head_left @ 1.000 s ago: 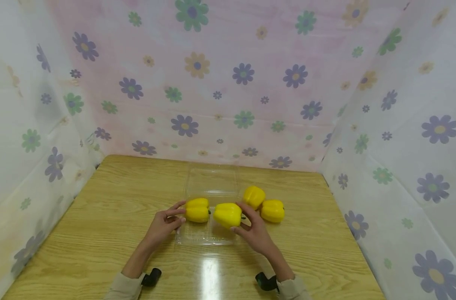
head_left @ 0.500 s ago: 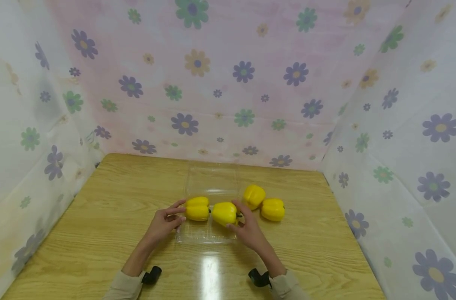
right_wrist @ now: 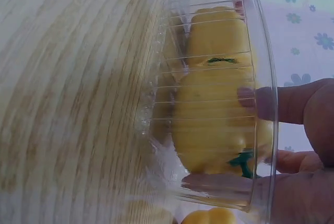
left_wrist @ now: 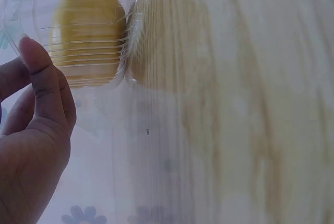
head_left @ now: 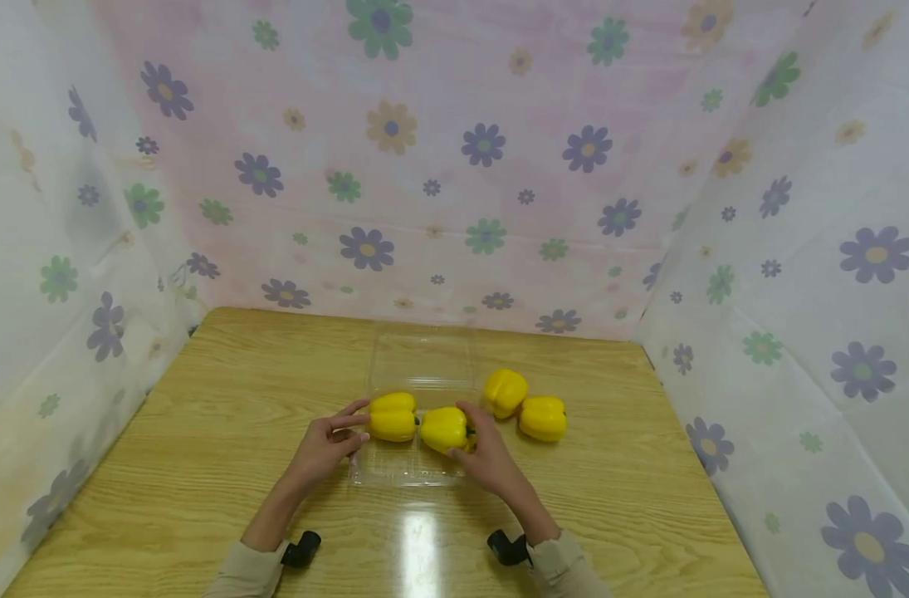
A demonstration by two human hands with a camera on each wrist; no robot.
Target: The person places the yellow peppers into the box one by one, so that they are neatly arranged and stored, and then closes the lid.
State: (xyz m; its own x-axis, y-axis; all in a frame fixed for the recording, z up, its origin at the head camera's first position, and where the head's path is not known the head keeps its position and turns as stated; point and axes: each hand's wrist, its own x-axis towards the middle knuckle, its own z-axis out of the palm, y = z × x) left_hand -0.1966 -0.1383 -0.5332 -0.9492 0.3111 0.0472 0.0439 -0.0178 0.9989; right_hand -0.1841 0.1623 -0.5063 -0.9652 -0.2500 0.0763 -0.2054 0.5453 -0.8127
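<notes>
A clear plastic clamshell container (head_left: 394, 467) lies on the table, its lid folded back. In it sits one yellow bell pepper (head_left: 393, 417) on the left side. My left hand (head_left: 321, 448) holds the container's left end, thumb at its rim in the left wrist view. My right hand (head_left: 491, 457) grips a second yellow bell pepper (head_left: 444, 429) around its stem end. That pepper is inside the container's right half, beside the first. Through the container wall, the right wrist view shows my right fingertips on this bell pepper (right_wrist: 209, 119).
Two more yellow bell peppers, one (head_left: 505, 393) behind the other (head_left: 543, 418), lie on the wooden table (head_left: 633, 515) right of the container. The open lid (head_left: 422, 353) extends toward the back. Flower-patterned curtains (head_left: 439, 166) surround the table on three sides.
My right hand has moved a little left, bringing its bell pepper down into the container close to the first one. My left hand has stayed in place.
</notes>
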